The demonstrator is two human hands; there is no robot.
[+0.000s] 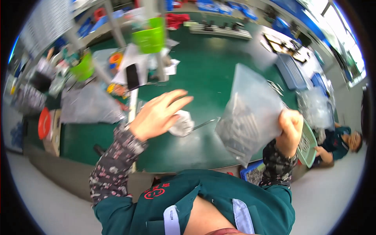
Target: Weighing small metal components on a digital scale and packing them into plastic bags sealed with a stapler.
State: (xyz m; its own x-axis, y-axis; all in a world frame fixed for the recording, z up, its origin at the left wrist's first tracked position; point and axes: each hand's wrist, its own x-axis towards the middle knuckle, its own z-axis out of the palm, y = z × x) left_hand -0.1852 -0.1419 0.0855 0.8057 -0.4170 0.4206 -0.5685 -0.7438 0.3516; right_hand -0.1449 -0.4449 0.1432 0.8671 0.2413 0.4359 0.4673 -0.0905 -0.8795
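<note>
A frosted clear plastic bag (250, 105) hangs from my right hand (290, 127), whose fingers are closed on its right edge. Grey, elongated parts show through the lower half of the bag; their exact kind is blurred. My left hand (158, 113) is held over the table with its fingers stretched out and apart. Close by its fingertips lies a crumpled-looking white round thing (182, 124), partly hidden by the thumb side. A thin metal rod-like tool (204, 123) points from it toward the bag.
The green table (207, 74) carries a phone (132, 76), a lime-green bin (150, 37) and another plastic bag (92, 103) at left. Right of me stand a pale green basket (308, 145) with metal parts and a blue-grey tray (291, 70). Another person (340, 141) touches the basket.
</note>
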